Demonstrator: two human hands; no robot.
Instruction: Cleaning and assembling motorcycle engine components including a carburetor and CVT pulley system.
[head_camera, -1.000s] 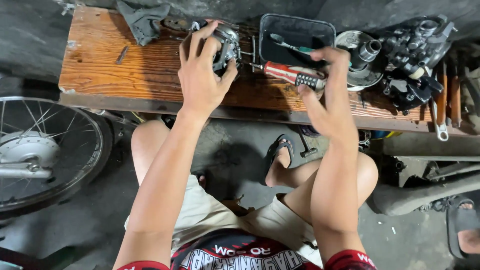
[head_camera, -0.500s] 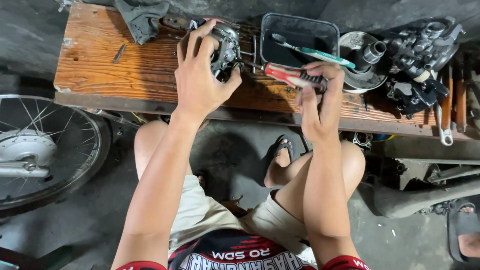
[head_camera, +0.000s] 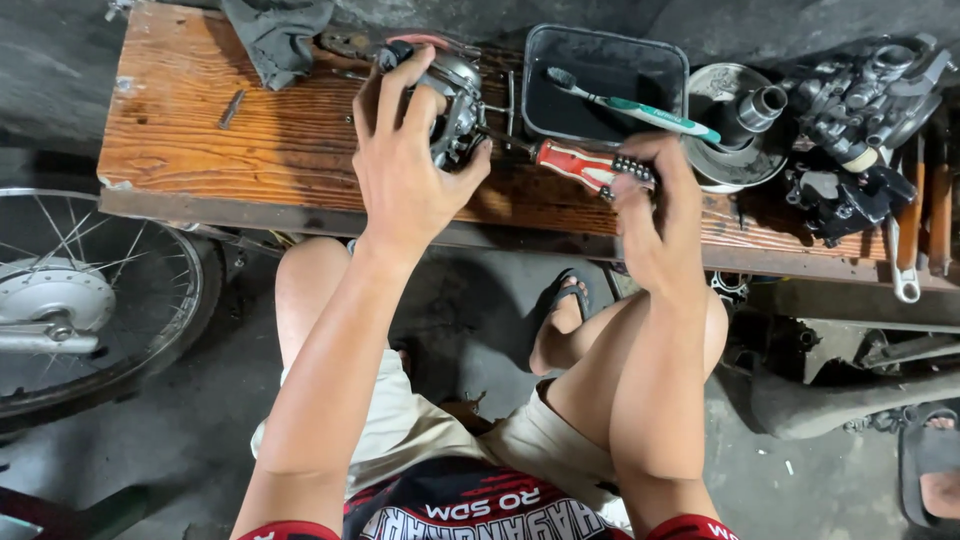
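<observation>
Both arms outstretched, left hand (head_camera: 405, 170) and right hand (head_camera: 655, 225) clenched

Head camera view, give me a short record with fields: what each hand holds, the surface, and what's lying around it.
Left hand: the left hand grips a metal engine part, steadied on the bench
Right hand: the right hand holds a red-handled screwdriver, shaft pointing into the part
Surface: wooden bench, low, in front of the seated person's knees
On bench: dark rectangular tray with a green toothbrush across it, grey rag, more dark engine parts at the right end
Nearby: spoked wheel at left
</observation>
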